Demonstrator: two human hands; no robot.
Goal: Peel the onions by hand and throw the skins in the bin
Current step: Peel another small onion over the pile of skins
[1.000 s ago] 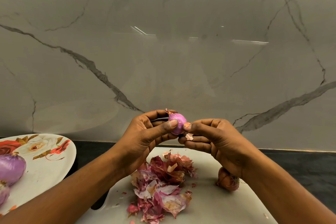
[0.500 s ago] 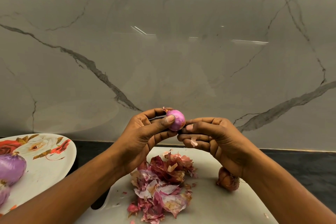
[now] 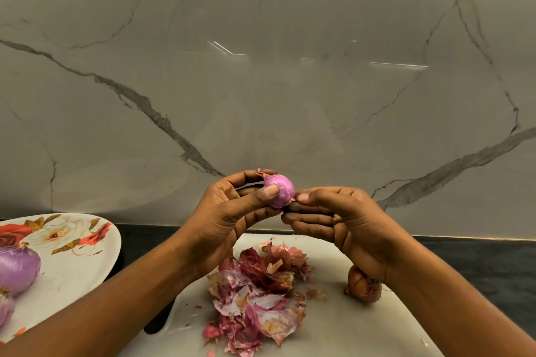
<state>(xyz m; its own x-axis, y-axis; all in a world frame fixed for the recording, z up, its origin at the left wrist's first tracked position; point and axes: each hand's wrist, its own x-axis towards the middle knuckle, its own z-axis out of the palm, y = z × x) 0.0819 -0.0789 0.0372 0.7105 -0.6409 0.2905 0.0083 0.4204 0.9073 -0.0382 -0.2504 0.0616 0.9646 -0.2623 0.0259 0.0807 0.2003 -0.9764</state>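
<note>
Purple onion clamped in left hand fingers, right hand fingers seemingly pinching it

cam: head-worn, single wide view
faces: fwd + down, twd wall
range: close over desk; left hand, right hand mid-frame

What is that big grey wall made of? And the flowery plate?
The wall looks like polished marble or marble-look tile: dark veins and shiny light reflections. The plate seems to be melamine or glazed ceramic: smooth white surface with printed roses. I can't tell which.
</note>
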